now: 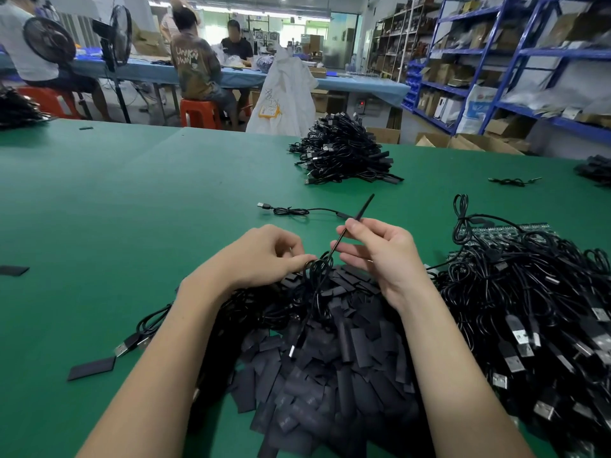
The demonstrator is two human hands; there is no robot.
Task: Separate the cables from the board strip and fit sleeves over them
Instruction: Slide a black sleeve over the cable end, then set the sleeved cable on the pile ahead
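My right hand [380, 256] pinches a thin black sleeve [358, 214] seen edge-on, slanting up and away from me. My left hand [264, 256] pinches a looped black cable [319, 269] just below the sleeve's lower end. Under both hands lies a heap of flat black sleeves [330, 358]. To the right, a tangle of black USB cables [529, 309] covers a green board strip [502, 231], of which only the far edge shows.
One sleeved cable [291, 211] lies on the green table [115, 200] beyond my hands. A pile of done cables [344, 150] sits farther back. Loose sleeves [92, 368] and a USB plug [129, 347] lie at left. People sit at a far bench; shelves stand at right.
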